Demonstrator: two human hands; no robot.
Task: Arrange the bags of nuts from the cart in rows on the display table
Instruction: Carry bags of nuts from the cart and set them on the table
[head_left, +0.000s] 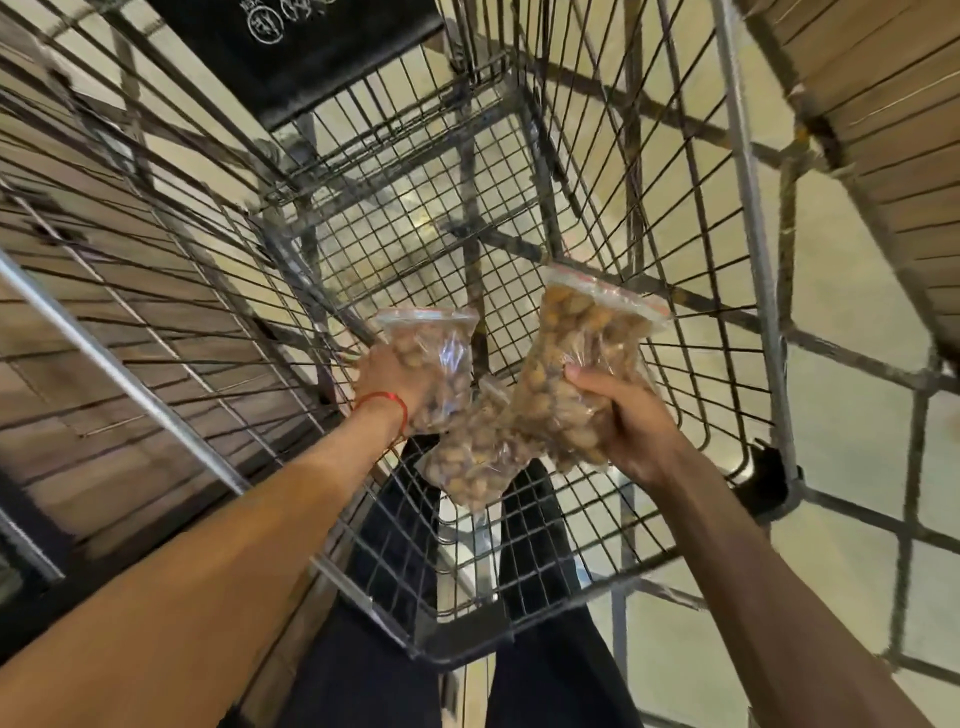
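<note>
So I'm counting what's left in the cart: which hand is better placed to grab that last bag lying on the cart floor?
Probably left. The left hand holds one bag right beside the loose bag; the right hand grips a bulkier bag.

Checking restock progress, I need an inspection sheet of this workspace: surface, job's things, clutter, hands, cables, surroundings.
Surface: wire cart, its floor otherwise bare; display table not clearly seen.
Job's things: three clear bags of nuts; left bag, right bag, third bag low between them.
Clutter: nothing seen.
Hands: left hand grips the left bag; right hand grips the right bag.
Cables: nothing seen.
Surroundings: wooden slats, pale floor.
</note>
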